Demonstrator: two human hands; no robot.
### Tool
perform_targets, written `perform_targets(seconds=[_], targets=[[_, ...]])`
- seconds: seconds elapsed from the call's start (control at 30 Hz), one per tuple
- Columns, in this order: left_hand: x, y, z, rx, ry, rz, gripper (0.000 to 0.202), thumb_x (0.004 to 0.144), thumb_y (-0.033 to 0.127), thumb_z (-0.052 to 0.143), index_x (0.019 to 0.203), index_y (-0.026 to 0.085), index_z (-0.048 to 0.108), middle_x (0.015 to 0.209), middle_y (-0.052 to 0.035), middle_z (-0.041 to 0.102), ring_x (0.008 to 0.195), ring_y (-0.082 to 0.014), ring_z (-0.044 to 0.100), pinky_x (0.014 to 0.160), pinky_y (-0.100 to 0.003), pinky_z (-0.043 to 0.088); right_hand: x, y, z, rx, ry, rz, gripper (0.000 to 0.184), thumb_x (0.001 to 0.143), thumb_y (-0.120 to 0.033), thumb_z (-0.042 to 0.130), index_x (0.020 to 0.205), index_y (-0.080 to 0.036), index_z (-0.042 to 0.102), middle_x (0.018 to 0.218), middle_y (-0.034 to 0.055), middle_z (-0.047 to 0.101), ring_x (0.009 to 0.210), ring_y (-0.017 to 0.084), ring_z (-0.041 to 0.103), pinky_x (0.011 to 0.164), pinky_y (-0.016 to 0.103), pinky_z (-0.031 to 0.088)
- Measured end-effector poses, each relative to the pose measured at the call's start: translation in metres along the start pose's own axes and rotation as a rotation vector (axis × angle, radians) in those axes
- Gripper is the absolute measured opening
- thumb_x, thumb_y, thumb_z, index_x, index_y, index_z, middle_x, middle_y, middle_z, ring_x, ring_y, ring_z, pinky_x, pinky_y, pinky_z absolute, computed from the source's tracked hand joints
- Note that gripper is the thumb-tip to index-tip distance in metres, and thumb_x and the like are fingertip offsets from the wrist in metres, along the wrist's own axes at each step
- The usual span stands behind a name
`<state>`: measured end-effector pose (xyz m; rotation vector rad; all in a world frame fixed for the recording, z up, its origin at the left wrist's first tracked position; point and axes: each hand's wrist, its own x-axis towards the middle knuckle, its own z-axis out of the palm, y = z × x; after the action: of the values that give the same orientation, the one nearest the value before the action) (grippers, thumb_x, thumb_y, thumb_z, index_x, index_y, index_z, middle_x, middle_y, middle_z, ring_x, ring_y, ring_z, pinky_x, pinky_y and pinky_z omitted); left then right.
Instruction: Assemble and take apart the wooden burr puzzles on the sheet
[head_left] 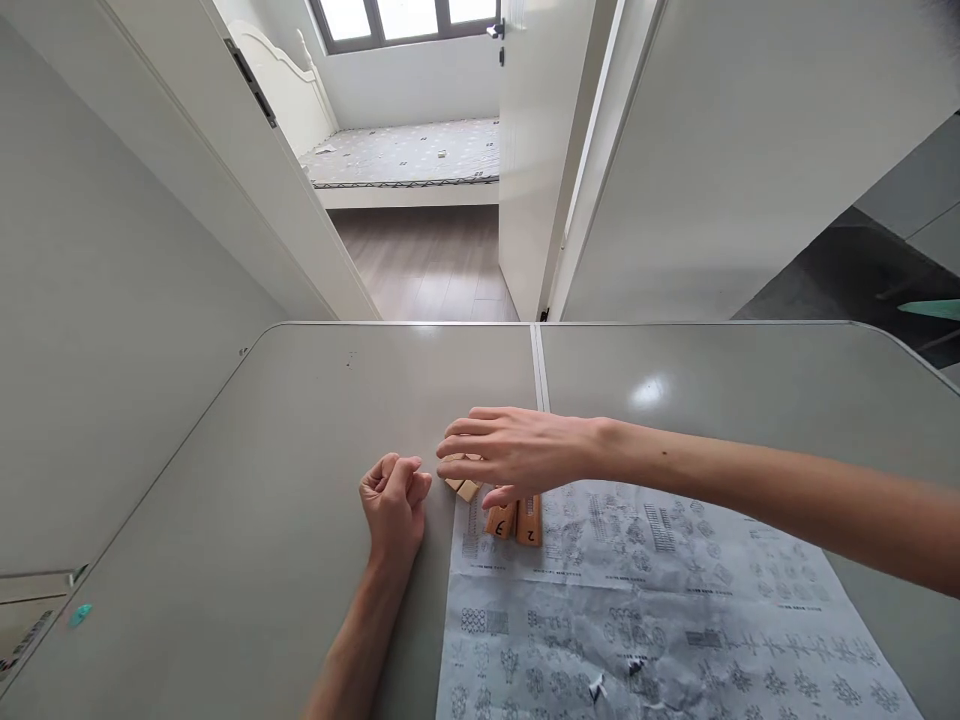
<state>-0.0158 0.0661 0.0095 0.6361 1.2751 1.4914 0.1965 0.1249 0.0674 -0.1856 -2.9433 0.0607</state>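
My left hand (395, 500) rests on the table in a fist, its fingers curled in; whether anything is inside is hidden. Just to its right, my right hand (510, 450) hovers palm down with fingers stretched out and slightly apart. Under those fingers lie light wooden blocks (466, 490), partly covered by the hand. Below the right palm are two orange-brown wooden blocks, one numbered 3 (501, 521) and one numbered 2 (529, 522), their upper ends hidden. They lie on the top left corner of a large printed paper sheet (570, 590).
The grey table (262, 520) has a pale seam (538, 360) across it. Small dark scraps (598, 688) lie on the paper. Beyond the table's far edge, a door (544, 150) stands open to a room with a bed (405, 155). A wall (112, 300) runs along the left.
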Motion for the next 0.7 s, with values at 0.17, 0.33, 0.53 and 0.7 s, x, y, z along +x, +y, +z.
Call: perform_targets(seconds=[0.17, 0.33, 0.53, 0.7], targets=[[0.004, 0.001, -0.002, -0.047, 0.004, -0.032, 0.068, 0.06, 0.019, 0.079, 0.061, 0.023, 0.011, 0.049, 0.0137, 0.011, 0.041, -0.0019, 0.012, 0.04, -0.018, 0.023, 0.015, 0.008, 0.008, 0.002, -0.09, -0.03, 0.065, 0.091, -0.034, 0.09, 0.141, -0.01, 0.055, 0.128, 0.0175, 0.072, 0.129, 0.028, 0.059, 0.099, 0.036, 0.047], [0.005, 0.002, -0.003, -0.074, -0.005, -0.045, 0.067, 0.06, 0.018, 0.079, 0.06, 0.022, 0.012, 0.047, 0.0139, 0.012, 0.04, -0.0018, 0.013, 0.04, -0.019, 0.023, 0.026, 0.017, 0.011, -0.043, -0.177, -0.028, 0.062, 0.091, -0.033, 0.09, 0.137, -0.01, 0.056, 0.112, 0.0132, 0.076, 0.112, 0.026, 0.065, 0.092, 0.035, 0.047], [0.008, -0.001, -0.006, -0.101, -0.013, -0.042, 0.067, 0.062, 0.017, 0.077, 0.061, 0.022, 0.011, 0.049, 0.014, 0.007, 0.04, -0.0025, 0.011, 0.04, -0.02, 0.023, 0.031, 0.025, 0.014, -0.018, -0.191, -0.036, 0.048, 0.091, -0.026, 0.085, 0.129, -0.015, 0.058, 0.095, 0.0045, 0.074, 0.091, 0.023, 0.063, 0.085, 0.033, 0.045], [0.008, -0.001, -0.006, -0.115, -0.026, -0.04, 0.067, 0.063, 0.016, 0.076, 0.062, 0.022, 0.01, 0.05, 0.0138, 0.005, 0.04, -0.0028, 0.011, 0.041, -0.021, 0.022, 0.031, 0.028, 0.019, 0.005, -0.179, -0.032, 0.05, 0.091, -0.029, 0.085, 0.13, -0.015, 0.058, 0.093, 0.0042, 0.073, 0.088, 0.023, 0.061, 0.085, 0.035, 0.047]])
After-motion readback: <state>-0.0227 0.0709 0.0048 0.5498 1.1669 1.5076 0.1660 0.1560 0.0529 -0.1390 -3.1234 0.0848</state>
